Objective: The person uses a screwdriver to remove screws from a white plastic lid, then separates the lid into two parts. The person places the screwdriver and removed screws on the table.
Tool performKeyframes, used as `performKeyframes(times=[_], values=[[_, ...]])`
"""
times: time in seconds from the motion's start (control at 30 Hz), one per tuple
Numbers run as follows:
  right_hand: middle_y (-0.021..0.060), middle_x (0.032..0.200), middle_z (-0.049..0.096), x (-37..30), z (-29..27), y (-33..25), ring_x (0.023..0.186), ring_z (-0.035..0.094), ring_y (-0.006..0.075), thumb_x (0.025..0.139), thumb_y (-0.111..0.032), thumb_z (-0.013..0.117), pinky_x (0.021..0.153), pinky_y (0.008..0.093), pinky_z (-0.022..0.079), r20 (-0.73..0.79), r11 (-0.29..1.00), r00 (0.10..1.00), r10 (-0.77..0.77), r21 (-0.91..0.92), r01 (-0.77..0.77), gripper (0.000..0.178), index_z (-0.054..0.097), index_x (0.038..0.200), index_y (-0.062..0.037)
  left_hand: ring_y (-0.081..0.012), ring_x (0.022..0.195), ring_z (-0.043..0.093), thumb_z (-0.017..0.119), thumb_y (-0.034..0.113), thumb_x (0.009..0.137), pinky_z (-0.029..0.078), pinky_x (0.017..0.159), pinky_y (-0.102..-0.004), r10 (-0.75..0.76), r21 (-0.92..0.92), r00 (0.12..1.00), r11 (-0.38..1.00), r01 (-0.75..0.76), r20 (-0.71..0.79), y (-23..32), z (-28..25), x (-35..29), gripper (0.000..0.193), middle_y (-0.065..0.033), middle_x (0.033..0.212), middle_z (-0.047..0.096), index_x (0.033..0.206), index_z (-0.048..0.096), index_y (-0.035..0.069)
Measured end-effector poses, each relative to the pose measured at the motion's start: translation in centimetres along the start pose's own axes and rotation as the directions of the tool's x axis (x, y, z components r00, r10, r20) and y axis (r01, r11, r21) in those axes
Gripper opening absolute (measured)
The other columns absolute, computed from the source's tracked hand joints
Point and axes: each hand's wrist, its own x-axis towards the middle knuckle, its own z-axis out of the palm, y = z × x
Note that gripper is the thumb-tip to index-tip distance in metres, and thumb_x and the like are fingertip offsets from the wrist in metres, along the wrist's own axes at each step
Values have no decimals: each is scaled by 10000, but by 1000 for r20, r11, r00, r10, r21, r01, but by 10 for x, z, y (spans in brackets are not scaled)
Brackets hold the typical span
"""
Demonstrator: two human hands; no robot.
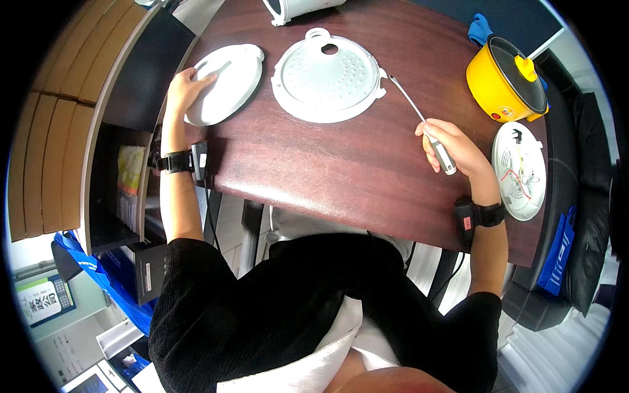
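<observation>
At the table's left side, my left hand (185, 92) grips the edge of a smooth white round cover (234, 85), thumb on top and the other fingers mostly hidden. The cover looks slightly tilted. My right hand (453, 143) is closed around the light grey handle of a screwdriver (408, 99). Its long metal shaft points up and left, with the tip near the small tabs of a white dimpled disc (327, 92). That disc lies flat between my hands, with a ring-shaped tab and a hole at its far end.
A yellow pot (493, 85) with a dark lid stands at the far right. Beside my right wrist lies a white round base (534, 173) with loose wires. Part of a white housing (308, 8) shows at the far edge. Shelving (141, 65) borders the brown table (308, 160) on the left.
</observation>
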Motion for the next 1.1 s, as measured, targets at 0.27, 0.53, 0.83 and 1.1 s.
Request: performKeyframes(times=[0.27,0.53,0.83,1.1], values=[[22,639,536,0,0,1,469,534,100,999,-259,409,438,222,463,-2,1000,1000,4,-11,-4,255,541,978,-43,-268,978,632,776,381,695,502,827,-372,203,161,955,972,-170,-215,5,11,15,547,-198,1042,644,1088,643,24],[21,652,539,1,-1,0,486,543,97,997,-260,419,448,223,469,16,1000,1000,-2,6,2,250,543,992,-43,-263,1065,611,717,449,779,489,881,-382,498,34,861,864,-503,101,147,49,-8,592,-148,1175,618,1227,582,86],[21,651,539,0,0,-1,502,544,104,989,-255,433,457,227,467,28,1000,1000,-9,-2,10,234,540,987,-46,-349,946,637,665,173,777,500,839,-394,654,150,715,704,-695,244,187,99,38,498,-203,1004,656,1253,550,83],[24,649,542,0,0,4,501,544,105,984,-252,444,457,232,465,34,999,999,-31,10,31,226,540,986,-47,-216,707,666,668,365,842,510,669,-312,608,-46,788,794,-606,100,188,85,50,470,-145,813,688,1191,600,56]])
